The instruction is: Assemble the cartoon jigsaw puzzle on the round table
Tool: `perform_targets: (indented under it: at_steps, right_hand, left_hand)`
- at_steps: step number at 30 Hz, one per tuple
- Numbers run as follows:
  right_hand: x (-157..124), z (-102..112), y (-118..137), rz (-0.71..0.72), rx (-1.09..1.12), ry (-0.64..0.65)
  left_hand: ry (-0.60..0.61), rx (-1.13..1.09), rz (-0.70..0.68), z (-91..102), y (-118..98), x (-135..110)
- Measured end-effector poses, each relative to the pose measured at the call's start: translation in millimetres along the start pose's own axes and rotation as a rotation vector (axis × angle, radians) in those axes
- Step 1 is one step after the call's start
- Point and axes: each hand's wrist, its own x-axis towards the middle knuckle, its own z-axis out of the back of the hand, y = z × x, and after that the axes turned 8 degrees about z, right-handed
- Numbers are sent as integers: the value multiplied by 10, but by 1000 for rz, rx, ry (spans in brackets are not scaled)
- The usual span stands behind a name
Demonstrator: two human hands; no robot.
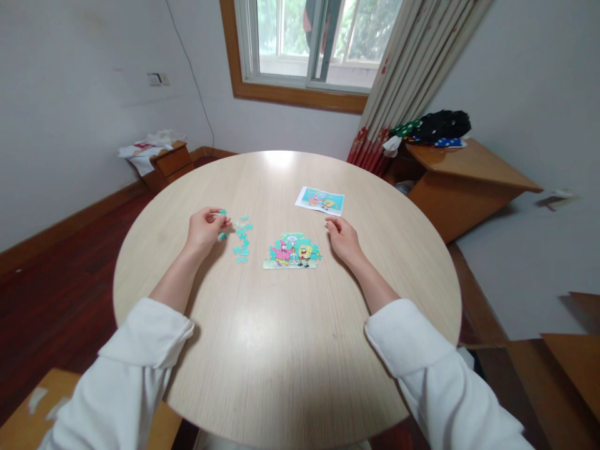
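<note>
My left hand [204, 230] is closed at the left of the table, pinching a teal jigsaw piece [222, 213] between thumb and fingers. Right beside it lie several loose jigsaw pieces [242, 236], mostly teal, and one more is partly under the hand. A partly joined jigsaw puzzle [293, 252] lies flat in the middle, showing a pink, a grey and a yellow cartoon figure; its upper edge is uneven. My right hand [344, 237] rests just right of the puzzle, apart from it, with curled fingers and nothing visible in them.
A printed picture sheet [320, 200] with similar figures lies behind the puzzle on the round wooden table [281, 350]. Dark cloths [443, 128] sit on a tilted wooden cabinet [469, 181] at right. A small wooden stand [173, 164] is at back left, and a curtain [412, 69] hangs by the window.
</note>
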Motion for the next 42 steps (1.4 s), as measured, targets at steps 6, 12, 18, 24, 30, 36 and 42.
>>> perform_targets:
  at_steps: [6,12,18,24,30,36,42]
  right_hand:
    - [0,10,-10,18,2,0]
    - [2,5,-42,20,-9,-4]
    - [0,-5,-60,23,-9,-13]
    - [6,-9,-49,30,6,-14]
    - [0,-16,-17,24,11,-11]
    - [0,-18,16,11,16,-15]
    - [1,9,54,1,7,-3]
  left_hand:
    - [53,-213,83,-4,-64,-46]
    - [289,-482,280,66,-121,-33]
    - [204,-254,141,50,-134,-75]
    - [-111,507,-255,115,-44,-16]
    - [-7,941,-296,181,66,73]
    - [122,1158,-322,122,14,74]
    - [99,1212,-321,114,-15,86]
